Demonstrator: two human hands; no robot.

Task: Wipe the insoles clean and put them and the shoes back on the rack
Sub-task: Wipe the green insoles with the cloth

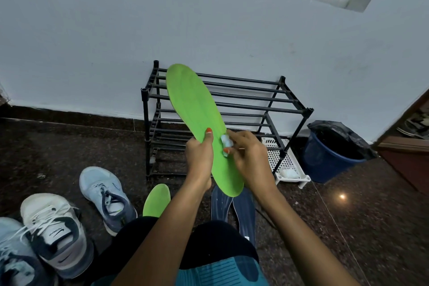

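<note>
Before the black tubular metal shoe rack (232, 109), left hand (200, 154) gripping a smooth, elongated green foam insole (197, 121) held aloft, right hand (249, 158) pinching a crumpled pale wipe (226, 142) against it, laced mesh sneakers (105, 197) on speckled stone floor (348, 216)

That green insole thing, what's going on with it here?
A person holds a green insole up in the left hand and rubs it with a small pale wipe pinched in the right hand. The black rack behind is bare. Another green insole, two dark insoles and the sneakers lie on the floor.
</note>
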